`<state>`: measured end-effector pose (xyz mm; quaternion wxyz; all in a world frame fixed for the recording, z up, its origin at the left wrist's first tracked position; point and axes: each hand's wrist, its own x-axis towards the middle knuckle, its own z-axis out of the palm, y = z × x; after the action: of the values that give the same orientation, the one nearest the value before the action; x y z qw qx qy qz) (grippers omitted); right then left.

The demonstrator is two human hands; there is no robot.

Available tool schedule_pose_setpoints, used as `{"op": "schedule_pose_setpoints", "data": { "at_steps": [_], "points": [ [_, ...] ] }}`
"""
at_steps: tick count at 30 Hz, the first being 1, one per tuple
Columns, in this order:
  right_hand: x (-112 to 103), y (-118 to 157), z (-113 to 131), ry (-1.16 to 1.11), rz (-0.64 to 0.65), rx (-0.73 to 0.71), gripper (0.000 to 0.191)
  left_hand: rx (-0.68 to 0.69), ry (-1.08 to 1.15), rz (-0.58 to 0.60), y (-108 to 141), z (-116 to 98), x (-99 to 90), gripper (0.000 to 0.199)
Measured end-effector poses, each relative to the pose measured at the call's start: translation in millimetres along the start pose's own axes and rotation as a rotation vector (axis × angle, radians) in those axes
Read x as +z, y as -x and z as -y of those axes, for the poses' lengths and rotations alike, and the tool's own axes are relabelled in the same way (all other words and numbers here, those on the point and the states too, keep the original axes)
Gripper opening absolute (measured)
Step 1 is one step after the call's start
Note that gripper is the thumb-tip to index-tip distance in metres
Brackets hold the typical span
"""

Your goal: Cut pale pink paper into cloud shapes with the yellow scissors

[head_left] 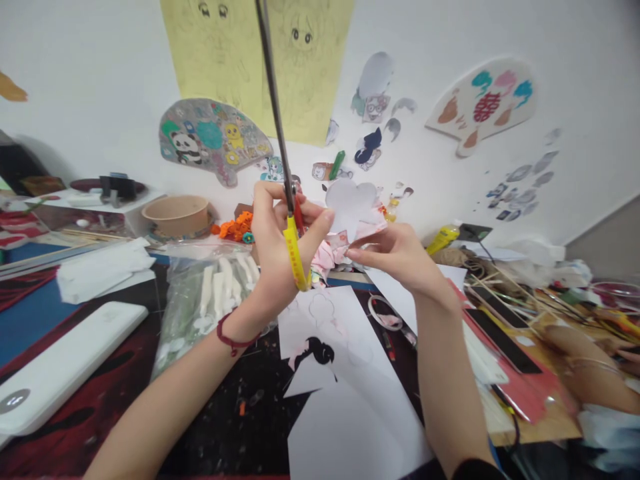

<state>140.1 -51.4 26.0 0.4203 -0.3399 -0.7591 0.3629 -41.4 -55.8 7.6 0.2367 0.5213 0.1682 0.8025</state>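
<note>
Scissors (295, 257) with yellow and red handles are in my left hand (280, 247), their long blades pointing up past the fingers. A white paper cutout (351, 203) with a rounded, lobed outline stands between my hands. My left thumb and fingertips reach its left edge; whether they pinch it I cannot tell. At its lower right, my right hand (395, 257) is closed on the cutout, where pink-patterned paper shows. Below lies a white sheet (350, 407) with cut-out openings and faint pencilled outlines. Crumpled pink paper (325, 259) sits behind my hands.
On the left are a white device (70, 367), a plastic bag (185, 300) of pale pieces and a tan bowl (177, 217). A tape roll (385, 312), phones (503, 340) and sticks lie right, near another person's arm (595, 373). Decorated fans (215, 137) hang on the wall.
</note>
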Motion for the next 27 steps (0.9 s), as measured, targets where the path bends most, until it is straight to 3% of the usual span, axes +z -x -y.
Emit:
{"op": "schedule_pose_setpoints", "data": {
  "at_steps": [6,13,18,27],
  "points": [
    [13,-3,0,-0.189,-0.075,-0.08,0.017,-0.024,0.015,0.004,2,-5,3.0,0.043],
    [12,-6,-3,-0.185,-0.215,-0.106,0.015,-0.024,0.015,0.034,3,-4,5.5,0.045],
    [10,-4,-4,-0.039,-0.291,-0.149,0.017,0.008,-0.035,0.073,-1,-5,2.6,0.046],
    [5,-1,4,0.376,-0.311,-0.262,0.02,0.137,-0.181,0.168,-2,-4,-5.1,0.043]
  ]
}}
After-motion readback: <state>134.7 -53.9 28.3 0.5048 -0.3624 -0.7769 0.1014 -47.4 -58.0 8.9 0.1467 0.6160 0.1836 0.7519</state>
